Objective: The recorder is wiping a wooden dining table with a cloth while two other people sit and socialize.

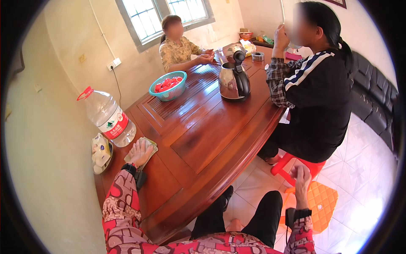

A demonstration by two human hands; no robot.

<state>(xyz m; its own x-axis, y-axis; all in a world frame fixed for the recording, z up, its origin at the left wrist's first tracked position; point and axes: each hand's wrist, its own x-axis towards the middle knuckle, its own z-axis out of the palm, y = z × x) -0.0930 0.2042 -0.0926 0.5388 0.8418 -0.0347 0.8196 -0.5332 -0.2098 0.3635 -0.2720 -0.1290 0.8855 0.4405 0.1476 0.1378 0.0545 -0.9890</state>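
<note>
My left hand [140, 153] lies flat on a folded, pale greenish cloth [151, 144] on the wooden table [203, 139], pressing it to the surface. Just beyond it stands a large clear plastic water bottle [111, 117] with a red handle. To the left of the hand is a dish with a soft white and yellow package [101, 150]. My right hand [301, 174] hangs in the air off the table's edge, above an orange plastic stool [323, 203]; its fingers are partly curled, and whether anything is between them is unclear.
A teal basket [171, 93] of red cups and a steel electric kettle [233, 82] with its lid raised stand on the table. One person [180, 54] sits at the far side. Another person [317, 95] sits at the right on a red stool [285, 165], one hand near the face.
</note>
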